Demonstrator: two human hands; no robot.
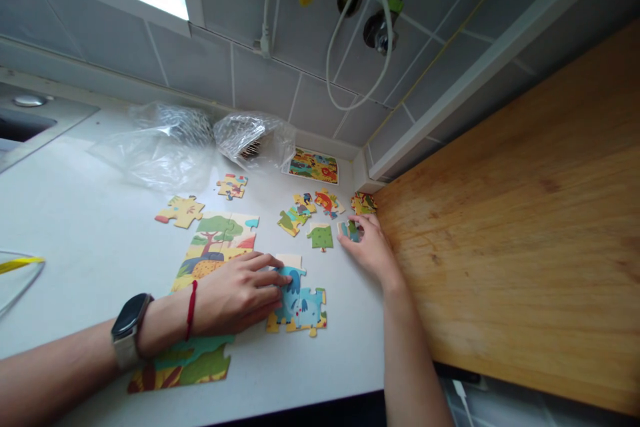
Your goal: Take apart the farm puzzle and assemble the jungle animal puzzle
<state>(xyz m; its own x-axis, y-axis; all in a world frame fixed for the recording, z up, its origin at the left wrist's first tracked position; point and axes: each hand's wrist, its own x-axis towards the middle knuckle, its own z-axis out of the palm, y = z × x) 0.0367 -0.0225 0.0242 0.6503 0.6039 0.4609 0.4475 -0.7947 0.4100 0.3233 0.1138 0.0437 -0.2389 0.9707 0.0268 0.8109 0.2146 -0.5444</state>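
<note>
My left hand (245, 290) lies palm down with its fingers stretched out. Its fingertips rest on the joined blue elephant puzzle pieces (311, 310), and the wrist crosses a larger joined puzzle section (215, 237) with a tree, partly hiding it. At the right, my right hand (370, 247) has thumb and fingers closed around the edges of a puzzle piece (353, 231) with blue and green on it. Just left of that hand is a green puzzle piece (320, 236). Behind lie a red-and-orange piece (327, 201) and several green-and-yellow pieces (294, 219).
A small picture card (314, 166) lies near the wall beside crumpled clear plastic bags (170, 147). Yellow puzzle pieces (183, 211) lie farther left. A wooden board (525, 213) borders the right side. A white cable (330, 73) hangs from the wall; a sink (30, 120) is far left.
</note>
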